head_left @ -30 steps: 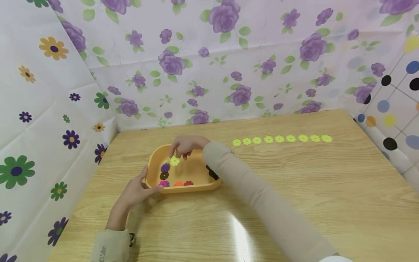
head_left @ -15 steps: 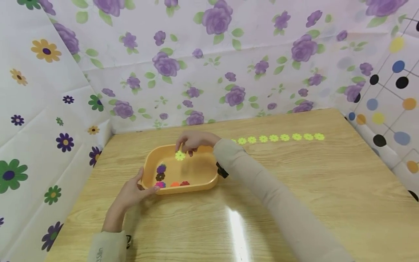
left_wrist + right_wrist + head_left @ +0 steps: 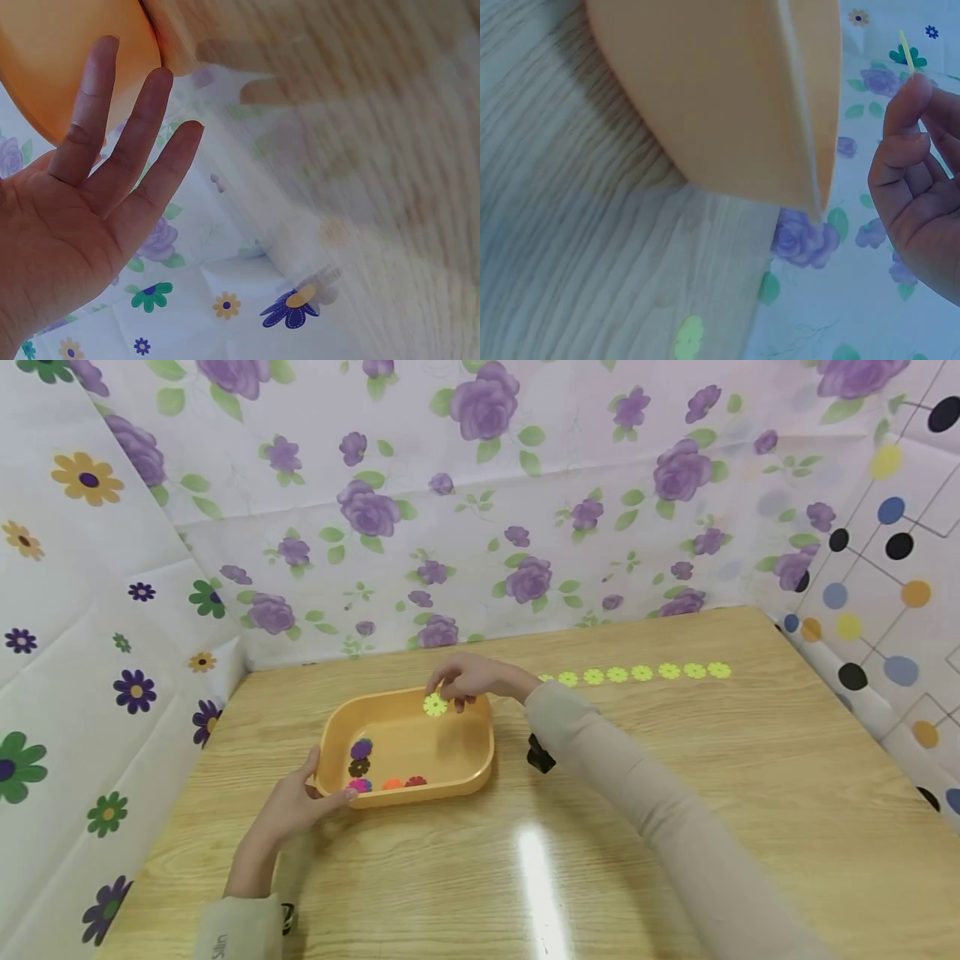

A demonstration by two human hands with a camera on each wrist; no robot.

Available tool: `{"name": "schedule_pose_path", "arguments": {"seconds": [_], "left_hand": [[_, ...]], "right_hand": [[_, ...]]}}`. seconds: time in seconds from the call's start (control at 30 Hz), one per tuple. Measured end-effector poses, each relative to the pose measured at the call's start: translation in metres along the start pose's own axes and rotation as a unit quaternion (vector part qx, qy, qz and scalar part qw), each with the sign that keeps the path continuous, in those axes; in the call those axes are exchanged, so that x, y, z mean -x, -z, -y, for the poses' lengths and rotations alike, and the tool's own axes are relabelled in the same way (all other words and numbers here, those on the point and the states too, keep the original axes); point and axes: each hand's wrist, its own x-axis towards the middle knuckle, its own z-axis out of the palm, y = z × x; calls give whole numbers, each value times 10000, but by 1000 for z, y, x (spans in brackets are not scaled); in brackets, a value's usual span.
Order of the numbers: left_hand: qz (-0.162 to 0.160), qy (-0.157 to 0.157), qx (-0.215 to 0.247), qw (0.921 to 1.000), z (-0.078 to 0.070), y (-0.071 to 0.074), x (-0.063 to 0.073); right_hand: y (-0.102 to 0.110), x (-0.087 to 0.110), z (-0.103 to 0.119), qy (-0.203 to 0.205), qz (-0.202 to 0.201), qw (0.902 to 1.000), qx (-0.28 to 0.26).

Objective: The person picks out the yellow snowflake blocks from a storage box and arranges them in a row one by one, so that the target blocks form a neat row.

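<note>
My left hand (image 3: 292,810) grips the left end of a shallow orange-yellow plastic tray (image 3: 480,777), thumb over the front rim. In the left wrist view, several fingers (image 3: 135,142) stretch out beside the tray's outer wall (image 3: 45,67). My right hand (image 3: 476,677) pinches a yellow flower-shaped disc (image 3: 435,705) over the tray's back right part. The right wrist view shows this disc edge-on (image 3: 906,49) at the fingertips. Inside the tray lie a purple disc (image 3: 362,748), a brown one (image 3: 359,767), a pink one (image 3: 358,786), an orange one (image 3: 393,784) and a red one (image 3: 416,782).
A straight row of several yellow flower discs (image 3: 642,673) lies along the back of the wooden table (image 3: 675,760), its left end partly behind the right arm. Flower-patterned sheets (image 3: 465,527) hang behind. A black device (image 3: 540,753) sits at the right wrist.
My right hand, pinching the yellow disc, has risen from the tray's left part toward its back right. The left hand keeps its hold on the tray. The head view has shifted slightly.
</note>
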Motion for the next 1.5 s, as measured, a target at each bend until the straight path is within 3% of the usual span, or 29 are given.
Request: {"name": "schedule_pose_path", "arguments": {"seconds": [0.37,0.7,0.97,1.5], "left_hand": [[28,-34,99,9999,2,2,-3],[71,87,10,9999,2,5,-3],[71,101,-67,9999,2,3,-4],[24,-141,141,9998,4,-1,-2]], "right_hand": [[11,30,-21,8,-1155,9917,-557],[15,53,-41,58,-1744,9817,-768],[23,76,-60,-66,-2025,9771,-658],[49,143,-93,-420,-2391,9683,-583]]}}
